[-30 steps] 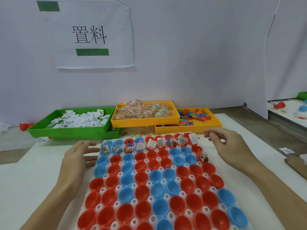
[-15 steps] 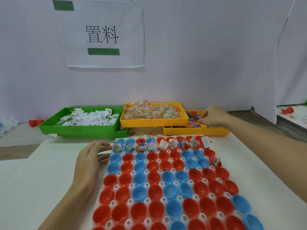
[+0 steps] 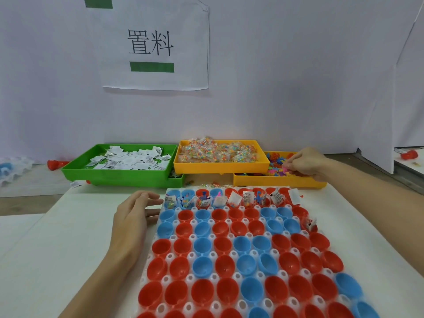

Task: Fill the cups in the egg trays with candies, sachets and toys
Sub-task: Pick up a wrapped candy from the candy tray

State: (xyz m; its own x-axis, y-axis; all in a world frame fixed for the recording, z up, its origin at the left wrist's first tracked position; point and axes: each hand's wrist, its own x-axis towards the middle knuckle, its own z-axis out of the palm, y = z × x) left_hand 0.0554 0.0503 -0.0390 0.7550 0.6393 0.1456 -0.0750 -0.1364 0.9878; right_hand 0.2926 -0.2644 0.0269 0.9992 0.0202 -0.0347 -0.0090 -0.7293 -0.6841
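Only the far row of red and blue plastic cups [image 3: 231,199] is filled; my right hand [image 3: 305,162] pinches a small pink plastic toy [image 3: 285,169], my left hand [image 3: 133,216] rests open on the white tabletop [image 3: 68,237].

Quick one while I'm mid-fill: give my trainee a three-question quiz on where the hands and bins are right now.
1. True or false: the right hand is in the green tray of sachets.
2. Which bin sits between the other two? A) candies B) toys C) sachets
3. Fill in: the left hand lies open beside the egg tray's ____ edge.

Key
1. False; it pinches a pink toy over the toy tray.
2. A, the raised yellow tray.
3. Left.
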